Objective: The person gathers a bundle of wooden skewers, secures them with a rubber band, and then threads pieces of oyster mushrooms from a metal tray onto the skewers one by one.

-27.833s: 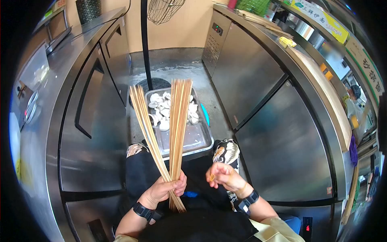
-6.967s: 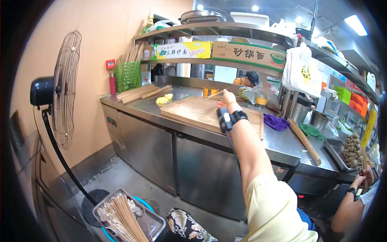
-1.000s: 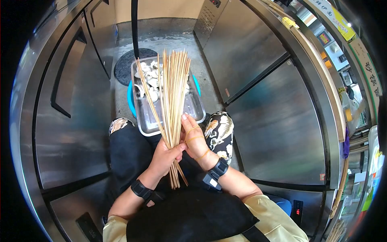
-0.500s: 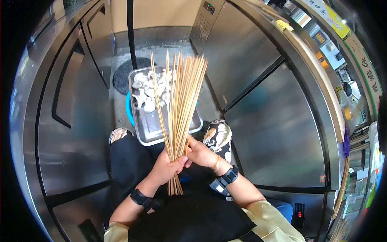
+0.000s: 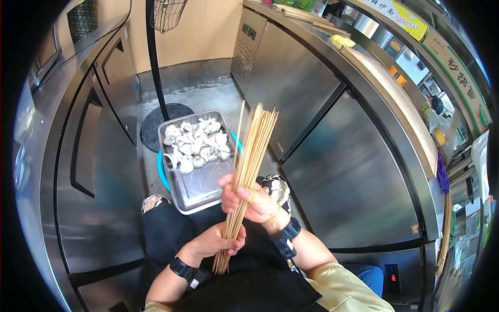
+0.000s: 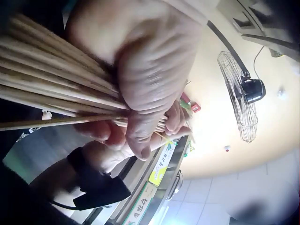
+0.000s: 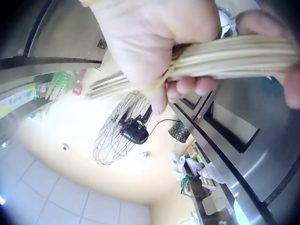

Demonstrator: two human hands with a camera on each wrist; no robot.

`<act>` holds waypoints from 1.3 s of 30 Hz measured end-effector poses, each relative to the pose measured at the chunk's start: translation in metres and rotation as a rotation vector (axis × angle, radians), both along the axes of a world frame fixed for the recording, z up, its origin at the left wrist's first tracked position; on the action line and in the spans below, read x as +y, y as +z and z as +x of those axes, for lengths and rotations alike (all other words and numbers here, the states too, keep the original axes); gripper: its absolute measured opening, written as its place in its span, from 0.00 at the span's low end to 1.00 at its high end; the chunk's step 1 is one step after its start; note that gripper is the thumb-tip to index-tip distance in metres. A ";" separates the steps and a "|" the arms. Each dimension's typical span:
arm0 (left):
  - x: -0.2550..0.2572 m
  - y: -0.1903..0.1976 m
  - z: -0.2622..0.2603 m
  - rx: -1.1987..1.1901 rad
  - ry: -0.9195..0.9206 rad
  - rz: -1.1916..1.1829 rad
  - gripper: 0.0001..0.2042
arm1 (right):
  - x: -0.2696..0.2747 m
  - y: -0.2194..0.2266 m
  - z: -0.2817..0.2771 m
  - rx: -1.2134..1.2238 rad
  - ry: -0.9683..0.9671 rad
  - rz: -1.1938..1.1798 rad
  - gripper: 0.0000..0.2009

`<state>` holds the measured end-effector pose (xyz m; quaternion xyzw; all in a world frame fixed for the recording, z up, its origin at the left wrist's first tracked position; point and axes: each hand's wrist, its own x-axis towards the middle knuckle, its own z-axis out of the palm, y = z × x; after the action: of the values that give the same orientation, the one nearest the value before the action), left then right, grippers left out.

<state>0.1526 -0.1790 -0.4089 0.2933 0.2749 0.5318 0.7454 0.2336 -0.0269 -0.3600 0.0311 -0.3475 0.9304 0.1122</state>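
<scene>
Fingers of the left hand [image 5: 215,243] curled round the lower part of a stick bundle [image 5: 254,145], thumb pressed across the sticks; fingers of the right hand [image 5: 254,203] likewise wrapped round, higher up. Bundle location: raised, to the near right of the tray [image 5: 200,187], upper ends leaning away to the right. One stick [image 5: 239,132] apart from the rest on the tray side. Yellow rubber band [image 7: 168,73] running across the right thumb to the sticks; full encirclement not determinable.

Change from half a second earlier: right hand shifted from beside the left hand to a higher hold; bundle tipped rightward, no longer crossing in front of most of the tray in the head view. Significance, by judgement: control at two spaced points, hence a steadier bundle for work with the band; separate stick probably liable to stray.

Near right of the tray: dark display [image 5: 393,275], red digits too small to read. Inside the tray: white, mushroom-like pieces [image 5: 197,143]. Beneath the tray: blue basin [image 5: 162,174]. Just beyond the tray: black pole [image 5: 155,62].

Well right of the tray, at a higher level: brown carton [image 5: 455,70], marked 砂锅面; farther from the tray, yellow-and-white carton [image 5: 400,20], ending 伊面 legible. Brand names: none legible.
</scene>
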 end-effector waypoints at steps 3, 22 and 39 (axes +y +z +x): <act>0.003 0.002 0.006 0.030 0.096 -0.003 0.18 | -0.001 0.001 0.001 -0.137 -0.140 -0.141 0.06; 0.014 -0.011 -0.017 -0.707 0.664 -0.113 0.29 | -0.020 0.080 -0.006 0.056 -0.749 0.421 0.12; -0.010 0.101 -0.082 0.185 0.941 0.437 0.30 | -0.014 0.029 0.020 -0.320 0.394 0.261 0.09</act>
<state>0.0704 -0.1893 -0.3081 0.3325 0.3244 0.8258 0.3199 0.2541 -0.0408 -0.3310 -0.0352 -0.4647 0.8748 -0.1322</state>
